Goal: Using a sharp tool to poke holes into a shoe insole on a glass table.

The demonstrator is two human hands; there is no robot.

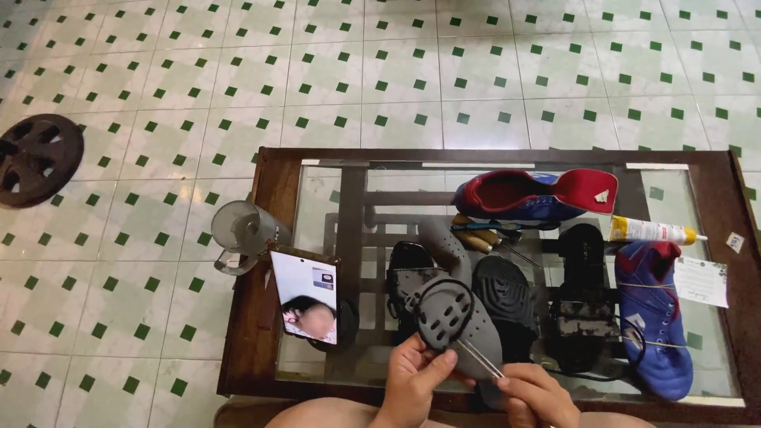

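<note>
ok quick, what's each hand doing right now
Left hand: closed on the grey perforated clog, gripping its lower edge.
Right hand: pinched shut on a thin metal tool whose tip lies against the clog.

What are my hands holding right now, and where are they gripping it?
The left hand holds a grey perforated clog by its lower edge. The right hand pinches a thin metal tool at its near end.
</note>
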